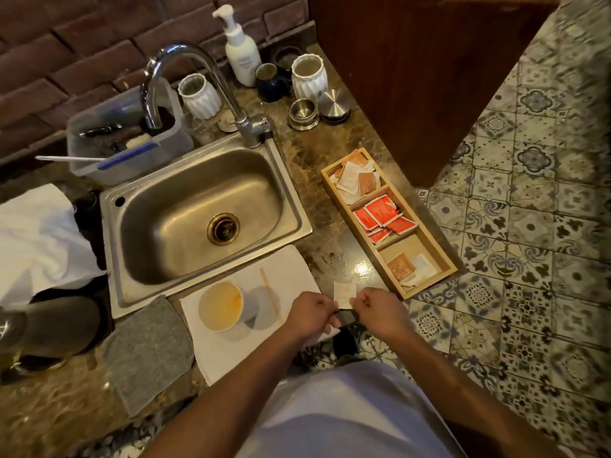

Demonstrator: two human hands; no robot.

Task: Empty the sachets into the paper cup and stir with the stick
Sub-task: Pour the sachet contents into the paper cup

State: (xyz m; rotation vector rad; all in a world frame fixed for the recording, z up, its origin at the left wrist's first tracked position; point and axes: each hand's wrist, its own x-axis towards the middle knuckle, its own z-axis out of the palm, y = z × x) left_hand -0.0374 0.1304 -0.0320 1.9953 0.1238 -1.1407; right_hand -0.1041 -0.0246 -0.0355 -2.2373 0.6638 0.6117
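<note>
Both hands, left hand (312,314) and right hand (377,307), are pinching a dark sachet (347,316) right of the paper cup (220,305), past the surface's edge (stick (270,296) lying just right of the cup). Tearing there, I'm guessing powder is landing on the floor.

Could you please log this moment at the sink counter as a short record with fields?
setting: marble counter beside a steel sink
left hand: pinches one end of a small dark sachet
right hand: pinches the other end
pale sachet: lies on the counter just beyond the hands
paper cup: upright on a white napkin, inside yellowish
stick: lies on the napkin right of the cup, untouched
wooden tray: three compartments of sachets, red ones in the middle
</note>
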